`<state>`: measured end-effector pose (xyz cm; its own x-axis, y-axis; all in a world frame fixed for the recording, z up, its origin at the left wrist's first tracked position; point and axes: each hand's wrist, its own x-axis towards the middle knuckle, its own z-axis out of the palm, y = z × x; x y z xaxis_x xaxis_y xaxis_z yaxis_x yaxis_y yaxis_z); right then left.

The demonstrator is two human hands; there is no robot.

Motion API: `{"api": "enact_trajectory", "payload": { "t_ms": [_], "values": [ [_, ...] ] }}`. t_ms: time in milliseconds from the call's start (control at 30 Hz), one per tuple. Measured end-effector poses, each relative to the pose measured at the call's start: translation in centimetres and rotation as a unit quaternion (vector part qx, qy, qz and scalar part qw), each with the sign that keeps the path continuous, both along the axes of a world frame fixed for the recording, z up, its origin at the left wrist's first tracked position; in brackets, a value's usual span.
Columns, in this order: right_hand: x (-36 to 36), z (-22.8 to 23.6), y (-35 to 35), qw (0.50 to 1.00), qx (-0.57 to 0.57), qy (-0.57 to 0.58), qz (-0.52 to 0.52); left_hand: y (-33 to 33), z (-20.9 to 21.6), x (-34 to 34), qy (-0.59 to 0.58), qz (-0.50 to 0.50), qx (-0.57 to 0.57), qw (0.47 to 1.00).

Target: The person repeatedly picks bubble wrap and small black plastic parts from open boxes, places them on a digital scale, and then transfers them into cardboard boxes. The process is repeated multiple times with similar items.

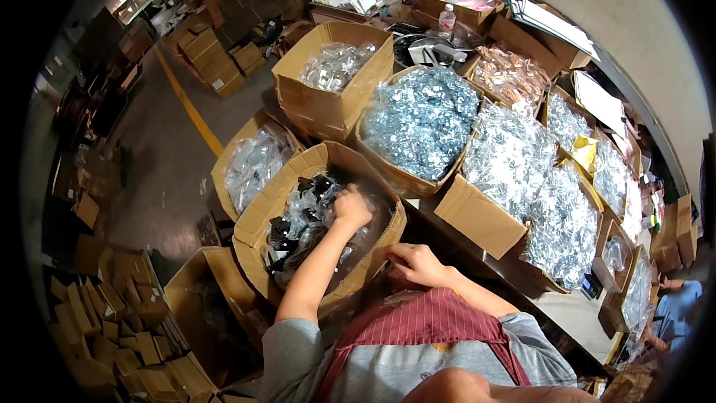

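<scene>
My left hand (353,207) reaches into an open cardboard box (250,237) in front of me. Its fingers are curled closed above clear plastic bags (304,213) with black parts among them. What the fingers grip, if anything, is hidden. Just outside the box's near right corner, my right hand (416,263) is held close to my maroon striped apron (429,321). Its fingers are bent inward, and I cannot make out what is between them.
Boxes of small bagged parts surround me: a tall one (313,108) behind, a round-sided one of bluish bags (421,123), others (477,213) to the right. A dark open box (242,283) stands left. A bottle (447,21) stands far back. Another person's blue sleeve (679,313) shows right.
</scene>
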<state>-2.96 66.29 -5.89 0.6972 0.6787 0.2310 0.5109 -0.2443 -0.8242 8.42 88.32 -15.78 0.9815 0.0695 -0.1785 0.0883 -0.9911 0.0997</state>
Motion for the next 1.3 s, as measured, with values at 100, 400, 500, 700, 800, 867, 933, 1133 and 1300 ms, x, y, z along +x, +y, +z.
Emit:
{"api": "enact_trajectory", "payload": {
  "t_ms": [100, 400, 500, 700, 800, 867, 933, 1133, 1300],
  "values": [
    [0.4, -2.0, -1.6, 1.0, 0.006, 0.004, -0.025, 0.6, 4.1, 0.6, 0.09, 0.032, -0.076, 0.993],
    [1.5, -1.1, -6.1, 0.97, 0.072, 0.181, -0.143, 8.1, 1.1, 0.0, 0.13, 0.115, -0.536, 0.827],
    [1.9, -2.5, -7.5, 0.954, 0.093, 0.231, -0.17, 6.4, 2.5, -0.6, 0.206, 0.165, -0.502, 0.823],
    [2.8, -1.6, -6.2, 0.969, 0.074, 0.218, -0.093, 8.3, 0.3, -1.7, 0.191, 0.223, -0.549, 0.783],
    [3.4, -2.3, -6.6, 0.955, 0.117, 0.245, -0.122, 7.5, 1.6, -2.8, 0.163, 0.298, -0.679, 0.65],
    [3.6, -2.1, -6.7, 0.925, 0.161, 0.312, -0.145, 7.7, 2.8, -4.1, 0.147, 0.296, -0.705, 0.627],
    [4.2, -1.5, -6.5, 0.914, 0.192, 0.325, -0.152, 8.2, 4.3, -4.8, 0.168, 0.279, -0.705, 0.631],
    [4.7, -2.7, -4.4, 0.936, 0.151, 0.306, -0.083, 9.0, 2.4, -5.5, 0.109, 0.225, -0.609, 0.752],
    [3.6, -2.5, -2.8, 0.954, 0.11, 0.27, -0.067, 7.3, 2.7, -3.3, 0.146, 0.133, -0.54, 0.818]
  ]
}}
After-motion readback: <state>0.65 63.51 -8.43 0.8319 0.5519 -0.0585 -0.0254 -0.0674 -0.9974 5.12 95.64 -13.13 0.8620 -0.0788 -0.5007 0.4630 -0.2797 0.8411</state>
